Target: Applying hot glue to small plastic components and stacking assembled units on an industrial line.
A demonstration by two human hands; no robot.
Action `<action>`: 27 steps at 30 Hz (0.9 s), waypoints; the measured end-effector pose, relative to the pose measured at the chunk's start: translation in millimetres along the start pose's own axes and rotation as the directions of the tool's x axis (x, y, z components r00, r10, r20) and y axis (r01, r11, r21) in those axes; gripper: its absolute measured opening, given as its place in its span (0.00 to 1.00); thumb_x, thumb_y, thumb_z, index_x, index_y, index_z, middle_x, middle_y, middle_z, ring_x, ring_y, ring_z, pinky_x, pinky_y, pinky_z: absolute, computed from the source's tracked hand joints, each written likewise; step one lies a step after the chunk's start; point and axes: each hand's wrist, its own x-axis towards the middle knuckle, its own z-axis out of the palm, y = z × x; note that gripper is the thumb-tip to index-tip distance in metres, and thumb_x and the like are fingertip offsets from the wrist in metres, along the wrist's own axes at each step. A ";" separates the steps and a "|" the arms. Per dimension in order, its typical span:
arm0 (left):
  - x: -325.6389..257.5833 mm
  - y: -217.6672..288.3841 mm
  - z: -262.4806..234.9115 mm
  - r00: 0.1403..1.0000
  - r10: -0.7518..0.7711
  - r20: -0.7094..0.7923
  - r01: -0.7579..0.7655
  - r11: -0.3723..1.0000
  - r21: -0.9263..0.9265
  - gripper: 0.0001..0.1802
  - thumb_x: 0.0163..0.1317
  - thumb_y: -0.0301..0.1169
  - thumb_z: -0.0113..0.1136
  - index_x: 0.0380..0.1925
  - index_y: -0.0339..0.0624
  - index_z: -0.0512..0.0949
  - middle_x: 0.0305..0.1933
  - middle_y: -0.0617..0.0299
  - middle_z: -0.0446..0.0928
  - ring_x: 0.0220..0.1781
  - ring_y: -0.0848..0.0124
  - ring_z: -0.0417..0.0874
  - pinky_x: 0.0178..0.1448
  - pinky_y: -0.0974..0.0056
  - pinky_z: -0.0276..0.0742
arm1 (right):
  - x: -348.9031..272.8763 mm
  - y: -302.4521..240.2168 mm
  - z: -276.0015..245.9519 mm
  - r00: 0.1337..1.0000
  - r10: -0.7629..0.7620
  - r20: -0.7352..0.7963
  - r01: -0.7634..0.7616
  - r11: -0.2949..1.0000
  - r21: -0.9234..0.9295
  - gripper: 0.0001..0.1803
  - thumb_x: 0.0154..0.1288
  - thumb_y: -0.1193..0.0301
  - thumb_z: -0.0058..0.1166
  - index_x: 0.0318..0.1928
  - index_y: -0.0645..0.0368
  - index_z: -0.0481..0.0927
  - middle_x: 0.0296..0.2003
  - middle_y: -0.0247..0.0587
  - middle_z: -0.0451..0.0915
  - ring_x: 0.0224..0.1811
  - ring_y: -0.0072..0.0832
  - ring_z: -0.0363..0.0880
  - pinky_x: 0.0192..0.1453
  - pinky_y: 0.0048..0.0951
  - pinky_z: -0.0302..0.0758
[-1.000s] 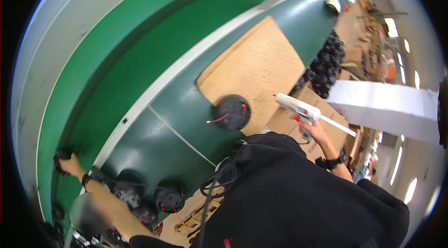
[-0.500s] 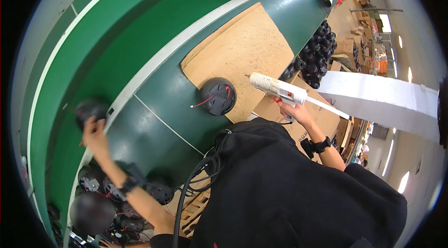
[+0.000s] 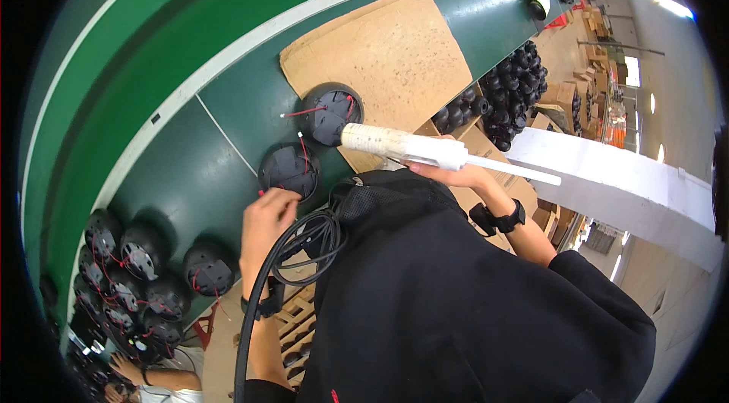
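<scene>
My right hand (image 3: 448,168) is wrapped round a white glue gun (image 3: 395,143) with a tan, ribbed barrel and a long white stick out of its back end. Its front end is at the edge of a black round housing (image 3: 328,116) with red wires, which sits partly on a cardboard sheet (image 3: 380,46). Closer to me, a second black round housing (image 3: 291,170) lies on the dark green table, its flat, wired side up. My left hand (image 3: 267,217) has bent fingers at this housing's near rim; the fingertips are partly hidden.
Several black housings (image 3: 144,255) with red wires cluster at the left. A co-worker's hand (image 3: 125,367) shows at lower left. Beyond the table's pale edge runs a green belt (image 3: 190,46). A white beam (image 3: 607,175) and piled black domes (image 3: 512,92) are at right.
My left hand has come from the belt at far left to the table near me, where a second housing now lies. The glue gun has moved left, to the first housing's edge.
</scene>
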 end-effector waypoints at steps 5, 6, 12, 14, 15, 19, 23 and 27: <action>-16.2 6.1 -22.4 0.947 -0.087 -0.310 0.153 0.968 0.198 0.24 0.55 0.27 0.70 0.54 0.45 0.79 0.54 0.59 0.74 0.39 0.66 0.79 0.38 0.63 0.76 | 20.5 -3.2 14.5 0.967 -0.104 0.235 0.118 0.992 -0.049 0.12 0.57 0.73 0.62 0.40 0.67 0.79 0.34 0.50 0.81 0.38 0.49 0.82 0.42 0.37 0.76; -17.7 6.6 -23.9 0.964 -0.011 -0.266 0.077 0.968 0.238 0.23 0.55 0.27 0.70 0.54 0.44 0.79 0.52 0.58 0.75 0.39 0.64 0.80 0.39 0.62 0.76 | 26.1 -3.2 20.6 0.950 -0.156 0.270 0.160 0.987 0.009 0.14 0.55 0.74 0.61 0.42 0.67 0.78 0.36 0.50 0.81 0.39 0.49 0.81 0.43 0.38 0.76; -20.2 -15.5 -9.1 0.984 0.122 -0.129 -0.094 0.974 0.204 0.14 0.57 0.25 0.67 0.44 0.40 0.82 0.37 0.55 0.79 0.38 0.55 0.81 0.42 0.57 0.78 | 38.7 7.2 61.4 0.907 -0.236 0.350 0.244 0.970 0.021 0.19 0.54 0.71 0.59 0.47 0.63 0.78 0.41 0.49 0.80 0.44 0.51 0.80 0.45 0.42 0.76; -10.4 -23.3 -5.7 0.967 0.150 -0.205 -0.117 0.979 0.167 0.09 0.60 0.25 0.66 0.40 0.35 0.83 0.34 0.52 0.81 0.34 0.56 0.82 0.41 0.59 0.78 | 38.0 9.8 67.9 0.902 -0.202 0.381 0.239 0.970 -0.051 0.21 0.56 0.66 0.59 0.48 0.64 0.78 0.43 0.49 0.80 0.45 0.50 0.80 0.46 0.40 0.76; -3.4 -27.7 -4.5 0.969 0.144 -0.202 -0.112 0.980 0.164 0.09 0.60 0.25 0.66 0.40 0.35 0.83 0.34 0.52 0.81 0.34 0.56 0.82 0.41 0.59 0.78 | 37.6 13.5 70.7 0.896 -0.170 0.411 0.239 0.963 -0.122 0.23 0.59 0.62 0.60 0.50 0.64 0.77 0.46 0.49 0.80 0.45 0.50 0.80 0.48 0.39 0.77; 22.0 -46.3 -3.1 0.949 -0.078 -0.306 0.057 0.995 -0.077 0.09 0.64 0.26 0.64 0.42 0.35 0.83 0.31 0.55 0.83 0.30 0.69 0.82 0.36 0.66 0.77 | 41.6 10.6 79.6 0.877 -0.220 0.427 0.352 0.899 -0.261 0.21 0.58 0.62 0.63 0.49 0.57 0.76 0.47 0.40 0.79 0.40 0.44 0.81 0.37 0.39 0.77; 37.8 -45.3 -0.4 0.923 -0.282 -0.263 0.185 0.923 -0.337 0.08 0.64 0.27 0.64 0.42 0.36 0.84 0.27 0.62 0.81 0.28 0.79 0.79 0.34 0.71 0.77 | 39.0 18.4 88.0 0.855 -0.281 0.435 0.442 0.833 -0.332 0.19 0.58 0.65 0.62 0.48 0.54 0.75 0.45 0.35 0.78 0.36 0.40 0.82 0.32 0.39 0.77; 40.3 -48.6 1.7 0.921 -0.292 -0.256 0.178 0.904 -0.389 0.08 0.65 0.27 0.64 0.41 0.36 0.85 0.27 0.64 0.80 0.28 0.80 0.78 0.34 0.72 0.76 | 35.5 17.9 99.3 0.860 -0.294 0.417 0.454 0.814 -0.362 0.19 0.58 0.66 0.62 0.49 0.53 0.74 0.44 0.35 0.76 0.35 0.39 0.82 0.30 0.39 0.78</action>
